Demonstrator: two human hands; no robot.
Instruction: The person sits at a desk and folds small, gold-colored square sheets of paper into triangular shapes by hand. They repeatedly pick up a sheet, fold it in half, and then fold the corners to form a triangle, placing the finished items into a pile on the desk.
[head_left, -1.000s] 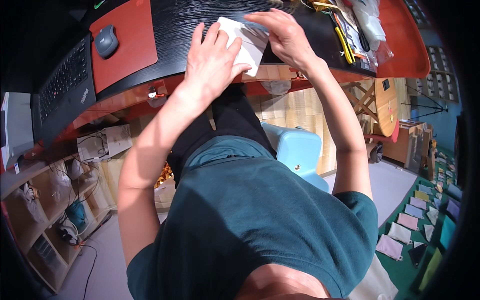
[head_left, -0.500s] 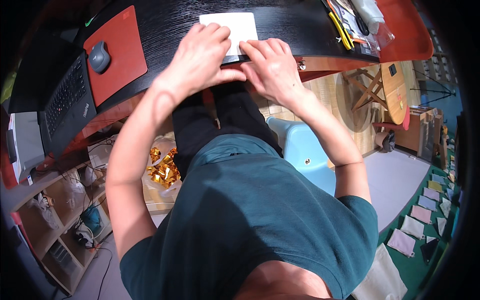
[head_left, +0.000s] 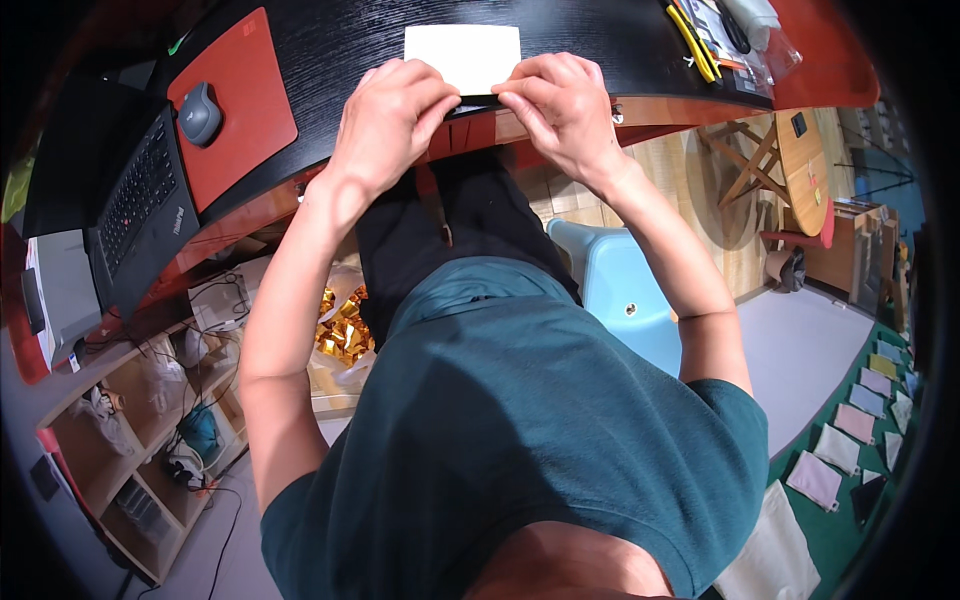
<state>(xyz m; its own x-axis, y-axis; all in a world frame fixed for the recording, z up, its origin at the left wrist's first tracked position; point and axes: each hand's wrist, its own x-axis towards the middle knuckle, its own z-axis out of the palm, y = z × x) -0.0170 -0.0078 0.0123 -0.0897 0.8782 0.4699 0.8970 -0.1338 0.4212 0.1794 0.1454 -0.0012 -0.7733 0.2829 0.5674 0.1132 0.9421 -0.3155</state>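
Note:
A white rectangular sheet that looks like paper [head_left: 463,55] lies at the near edge of the black table, its close edge reaching toward me. My left hand [head_left: 392,122] pinches the sheet's near left corner between thumb and fingers. At the near right corner my right hand [head_left: 566,112] does the same, thumb below and fingers curled above. A narrow dark gap shows between the two hands under the sheet's close edge. Parts of both corners are hidden by the fingertips.
Left on the black table [head_left: 340,45] are a red mat [head_left: 250,120], a grey mouse [head_left: 200,115] and a laptop [head_left: 145,195]. Yellow-handled cutters [head_left: 695,45] lie at the right. A light blue stool [head_left: 625,285] stands below. Gold foil [head_left: 343,330] lies beside my legs.
My hands have moved apart, from being close together to one at each near corner. The sheet looks wider and shorter from front to back. The whole view has shifted slightly.

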